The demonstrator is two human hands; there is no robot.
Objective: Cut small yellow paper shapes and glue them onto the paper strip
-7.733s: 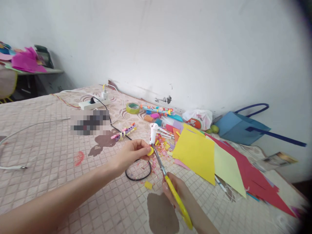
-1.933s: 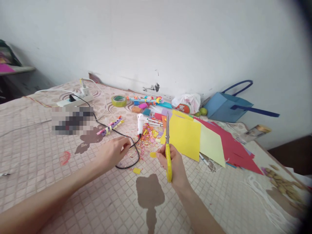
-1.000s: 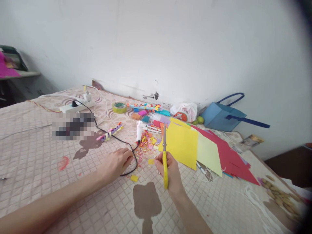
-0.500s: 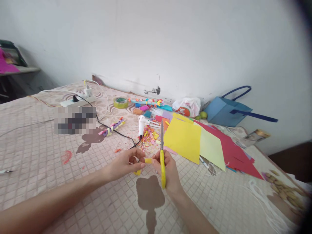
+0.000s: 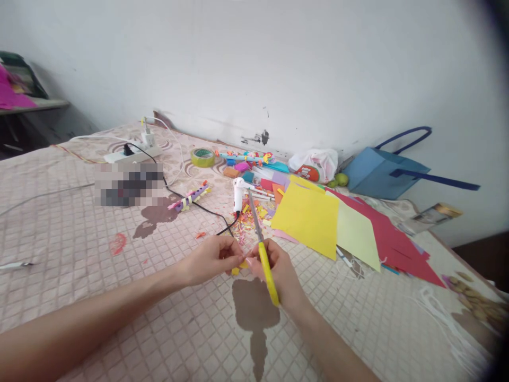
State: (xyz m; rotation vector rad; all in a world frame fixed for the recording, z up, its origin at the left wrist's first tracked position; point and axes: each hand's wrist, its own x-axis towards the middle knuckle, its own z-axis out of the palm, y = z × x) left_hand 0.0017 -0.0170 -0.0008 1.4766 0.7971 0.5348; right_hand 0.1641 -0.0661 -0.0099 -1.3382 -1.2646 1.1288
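My right hand [image 5: 278, 270] grips yellow-handled scissors [image 5: 263, 249], blades closed and pointing away from me and a little left. My left hand [image 5: 210, 260] meets it from the left, fingers pinched on a small yellow paper piece [image 5: 242, 262] between the two hands. Both hands hover just above the patterned pink cover [image 5: 119, 297]. Beyond them lie a pile of coloured paper scraps [image 5: 248, 220] and a white glue gun [image 5: 237, 192] with a black cord [image 5: 207, 209].
Yellow, pale green and red paper sheets [image 5: 318, 217] lie to the right. A tape roll [image 5: 202, 157], coloured craft sticks [image 5: 191, 196], a power strip [image 5: 131, 154], a plastic bag [image 5: 314, 164] and a blue bag [image 5: 382, 170] sit toward the wall.
My left hand came off the cover and moved right to meet my right hand, pinching the small yellow piece. The scissors tilted slightly left. The view shifted a little.
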